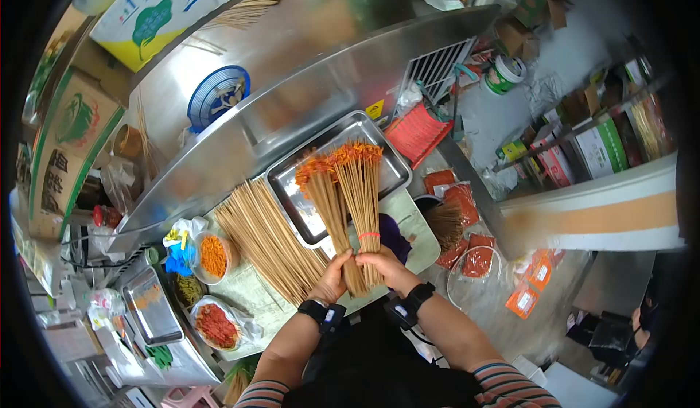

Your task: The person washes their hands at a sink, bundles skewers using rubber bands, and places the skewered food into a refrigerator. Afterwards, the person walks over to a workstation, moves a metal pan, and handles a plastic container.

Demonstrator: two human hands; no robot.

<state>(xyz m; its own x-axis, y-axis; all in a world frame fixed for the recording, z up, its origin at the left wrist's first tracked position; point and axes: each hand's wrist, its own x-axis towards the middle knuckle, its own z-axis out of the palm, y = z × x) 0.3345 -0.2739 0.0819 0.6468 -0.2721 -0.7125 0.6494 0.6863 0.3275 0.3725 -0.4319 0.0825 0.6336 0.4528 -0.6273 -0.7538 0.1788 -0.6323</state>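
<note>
Two upright-fanned bundles of thin tan wooden skewers, orange-red food on the far tips: left bundle (329,222), unbanded as far as visible; right bundle (357,189), bound low by a red band (370,235). Location: tips over a rectangular stainless-steel tray (402,178), contact uncertain; bare ends toward the wearer. Left hand (330,280): fingers closed around the left bundle's lower shafts. Right hand (386,268): fingers closed round the right bundle just below the band. Handling, as judged: light, stiff along the length, liable to splay or slide where unbound; tips soft and easily knocked off; best gripped on bare wood. Surface: pale green table (415,226), with loose tan skewers (266,236) and a tub of orange shreds (214,256). Room: cluttered; steel partition (292,91) ahead, blue plastic basket (192,109) beyond, cartons at left.
</note>
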